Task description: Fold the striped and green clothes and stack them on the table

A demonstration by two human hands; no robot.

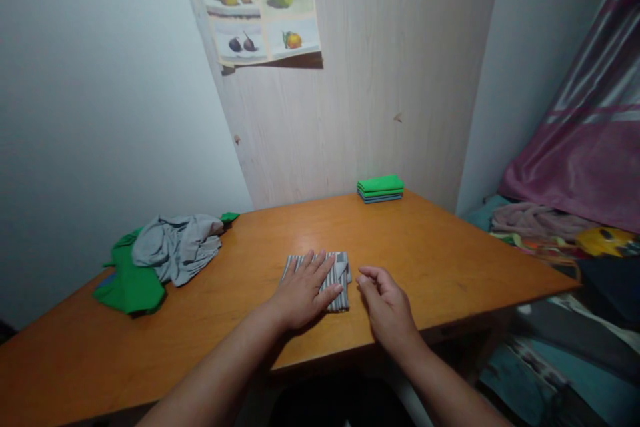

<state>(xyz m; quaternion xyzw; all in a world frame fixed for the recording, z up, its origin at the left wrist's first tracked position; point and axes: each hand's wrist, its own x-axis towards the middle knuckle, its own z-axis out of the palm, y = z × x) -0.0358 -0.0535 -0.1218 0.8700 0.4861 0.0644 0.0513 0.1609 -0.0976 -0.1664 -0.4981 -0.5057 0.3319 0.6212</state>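
Note:
A small folded grey striped cloth point(339, 271) lies on the orange wooden table point(450, 260) near its front edge. My left hand point(305, 290) rests flat on top of it, fingers stretched out and spread. My right hand point(385, 303) sits just to the right of the cloth on the table, fingers loosely curled, fingertips close to the cloth's right edge and holding nothing that I can see.
A heap of unfolded grey and green cloths point(160, 257) lies at the table's left. A neat stack of folded green and blue cloths point(380, 188) stands at the back by the wooden panel. Bedding and a purple curtain point(585, 140) fill the right side.

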